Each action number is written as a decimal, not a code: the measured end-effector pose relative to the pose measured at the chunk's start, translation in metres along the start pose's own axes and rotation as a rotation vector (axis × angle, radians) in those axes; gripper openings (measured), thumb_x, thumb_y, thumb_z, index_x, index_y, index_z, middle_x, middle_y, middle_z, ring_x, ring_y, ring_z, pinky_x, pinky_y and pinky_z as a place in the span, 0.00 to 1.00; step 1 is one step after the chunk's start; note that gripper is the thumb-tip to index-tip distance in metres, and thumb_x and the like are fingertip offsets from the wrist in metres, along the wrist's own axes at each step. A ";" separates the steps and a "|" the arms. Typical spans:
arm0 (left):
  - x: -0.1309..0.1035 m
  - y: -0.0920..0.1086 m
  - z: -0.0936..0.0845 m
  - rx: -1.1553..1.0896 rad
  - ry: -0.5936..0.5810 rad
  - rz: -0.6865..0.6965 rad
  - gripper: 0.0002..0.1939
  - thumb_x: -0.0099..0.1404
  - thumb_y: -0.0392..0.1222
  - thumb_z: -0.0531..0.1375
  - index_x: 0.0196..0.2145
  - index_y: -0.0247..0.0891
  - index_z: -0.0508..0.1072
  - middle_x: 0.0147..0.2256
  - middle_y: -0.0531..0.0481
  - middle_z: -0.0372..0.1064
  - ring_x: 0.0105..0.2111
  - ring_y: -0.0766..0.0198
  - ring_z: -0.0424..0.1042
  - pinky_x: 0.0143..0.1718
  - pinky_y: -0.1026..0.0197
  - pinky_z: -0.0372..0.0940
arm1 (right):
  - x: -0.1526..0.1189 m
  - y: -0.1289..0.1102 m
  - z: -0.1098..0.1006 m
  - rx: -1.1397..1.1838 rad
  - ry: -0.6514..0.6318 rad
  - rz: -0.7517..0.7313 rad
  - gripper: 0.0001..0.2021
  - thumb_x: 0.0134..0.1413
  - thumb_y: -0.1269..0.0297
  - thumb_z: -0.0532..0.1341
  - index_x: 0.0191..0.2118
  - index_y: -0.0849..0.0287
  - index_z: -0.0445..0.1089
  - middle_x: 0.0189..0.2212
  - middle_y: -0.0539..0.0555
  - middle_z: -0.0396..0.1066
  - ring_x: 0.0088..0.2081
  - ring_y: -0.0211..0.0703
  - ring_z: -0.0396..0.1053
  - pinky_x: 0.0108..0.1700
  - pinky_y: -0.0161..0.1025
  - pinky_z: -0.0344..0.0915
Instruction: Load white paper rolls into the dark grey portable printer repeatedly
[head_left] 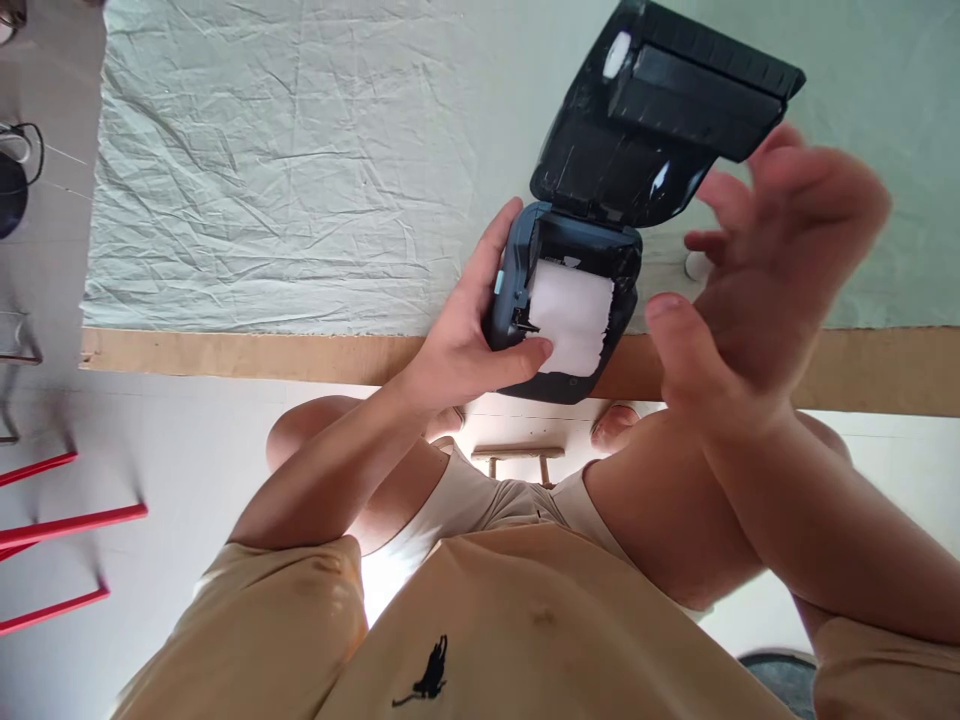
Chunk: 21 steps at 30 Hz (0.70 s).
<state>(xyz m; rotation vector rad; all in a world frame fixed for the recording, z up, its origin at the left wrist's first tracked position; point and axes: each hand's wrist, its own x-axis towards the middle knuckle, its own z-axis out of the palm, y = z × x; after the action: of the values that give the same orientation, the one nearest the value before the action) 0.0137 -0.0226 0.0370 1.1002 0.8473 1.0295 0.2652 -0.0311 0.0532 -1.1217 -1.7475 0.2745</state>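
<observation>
A small dark label printer [516, 300] is held at the table's front edge, its black lid [600, 150] swung up and away. Inside the body lies a white paper roll [574, 305]. My left hand [480, 335] grips the printer's left side, with the thumb resting on the roll's lower left. To the right of the printer is my right hand [757, 260], fingers apart and bent, slightly blurred, holding nothing. Its fingertips are close beneath the lid's right corner; whether they touch it I cannot tell.
A pale green wrinkled cloth [285, 170] covers the table, whose wooden edge [247, 355] runs across the front. A small white round object [697, 266] lies behind my right fingers. Red metal legs [75, 522] and a dark object with a cable [11, 190] are at the left.
</observation>
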 end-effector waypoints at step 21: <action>-0.008 0.026 0.023 -0.058 0.113 -0.110 0.31 0.79 0.73 0.76 0.67 0.54 0.82 0.67 0.47 0.87 0.81 0.35 0.82 0.73 0.41 0.86 | -0.014 0.027 0.015 0.166 -0.298 0.123 0.39 0.75 0.51 0.75 0.83 0.39 0.63 0.69 0.56 0.84 0.58 0.55 0.88 0.57 0.57 0.93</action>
<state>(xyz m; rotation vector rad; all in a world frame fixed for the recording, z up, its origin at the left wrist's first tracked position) 0.0270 -0.0339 0.0685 0.9435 0.9525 1.0254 0.2687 -0.0232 0.0201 -1.1113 -1.8757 0.6794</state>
